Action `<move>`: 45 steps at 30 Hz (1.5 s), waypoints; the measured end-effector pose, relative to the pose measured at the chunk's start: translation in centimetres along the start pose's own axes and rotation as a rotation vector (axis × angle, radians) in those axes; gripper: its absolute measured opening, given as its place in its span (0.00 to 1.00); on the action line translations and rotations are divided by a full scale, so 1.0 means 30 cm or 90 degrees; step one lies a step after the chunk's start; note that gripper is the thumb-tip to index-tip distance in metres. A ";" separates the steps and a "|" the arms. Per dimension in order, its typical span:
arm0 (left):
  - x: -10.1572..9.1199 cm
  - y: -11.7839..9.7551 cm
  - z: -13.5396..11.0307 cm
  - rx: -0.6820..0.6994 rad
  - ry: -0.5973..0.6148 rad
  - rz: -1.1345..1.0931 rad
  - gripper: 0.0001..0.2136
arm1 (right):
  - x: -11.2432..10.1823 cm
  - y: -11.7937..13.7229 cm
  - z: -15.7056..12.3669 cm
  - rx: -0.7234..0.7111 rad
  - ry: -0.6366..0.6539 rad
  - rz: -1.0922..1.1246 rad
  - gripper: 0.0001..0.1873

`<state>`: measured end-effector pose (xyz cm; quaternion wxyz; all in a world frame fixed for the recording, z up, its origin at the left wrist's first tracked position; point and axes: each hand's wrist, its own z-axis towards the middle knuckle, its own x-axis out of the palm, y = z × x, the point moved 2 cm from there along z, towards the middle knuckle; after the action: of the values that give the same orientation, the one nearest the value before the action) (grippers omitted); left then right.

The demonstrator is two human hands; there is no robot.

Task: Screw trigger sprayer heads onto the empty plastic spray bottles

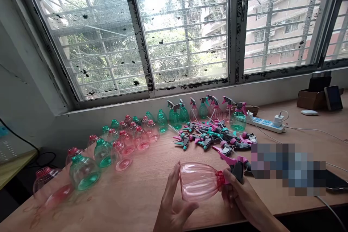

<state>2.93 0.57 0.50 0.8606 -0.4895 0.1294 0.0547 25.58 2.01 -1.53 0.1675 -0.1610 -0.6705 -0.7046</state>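
Note:
My left hand (174, 203) cups the base of a clear pink spray bottle (198, 181) that lies on its side above the wooden table (136, 195). My right hand (241, 195) grips the bottle's red threaded neck, where a pink and grey trigger sprayer head (233, 163) sits at the mouth. Whether the head is screwed on I cannot tell. Both hands are closed around their parts.
Several open pink and green bottles (108, 152) stand in rows at the left. A pile of loose sprayer heads (214, 137) lies mid-table, with assembled bottles (206, 112) behind it. A power strip (268, 123), boxes (312, 96) and a phone (335, 181) are at the right.

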 end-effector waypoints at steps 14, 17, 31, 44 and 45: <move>-0.001 -0.015 -0.006 0.101 0.015 0.056 0.33 | 0.005 0.018 -0.010 0.001 0.013 0.034 0.27; 0.006 -0.013 -0.005 0.186 0.047 0.082 0.30 | 0.000 0.021 -0.007 -0.009 -0.005 0.053 0.27; 0.022 -0.032 -0.005 0.180 -0.014 0.113 0.27 | 0.002 0.020 -0.011 -0.019 0.014 -0.018 0.26; 0.005 -0.025 -0.008 0.091 -0.033 0.071 0.30 | -0.004 0.005 -0.016 -0.090 -0.041 -0.078 0.26; 0.006 -0.028 -0.006 0.095 -0.035 0.089 0.29 | -0.005 0.005 -0.015 -0.078 -0.030 -0.076 0.24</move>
<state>3.26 -0.01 1.06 0.8921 -0.4119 0.1435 0.1179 25.79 1.57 -1.47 0.0991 -0.1475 -0.6381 -0.7492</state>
